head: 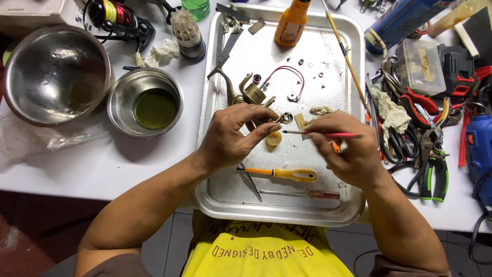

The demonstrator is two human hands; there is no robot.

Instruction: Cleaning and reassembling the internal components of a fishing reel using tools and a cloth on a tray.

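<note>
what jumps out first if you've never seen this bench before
The two hands meet over the middle of a metal tray: the left hand pinches a small round metal part, and the right hand points a thin red brush at it. Left of the tray stand two steel bowls, the smaller bowl holding greenish liquid. A tangle of pliers and other tools crowds the right edge.

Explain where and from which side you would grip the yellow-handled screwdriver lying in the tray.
Grip the yellow-handled screwdriver by its thick yellow handle, probably coming from above. It lies flat and crosswise on the metal tray, handle to the right, thin shaft to the left. The left hand and right hand work just beyond it, so approach from the tray's near edge.
</note>
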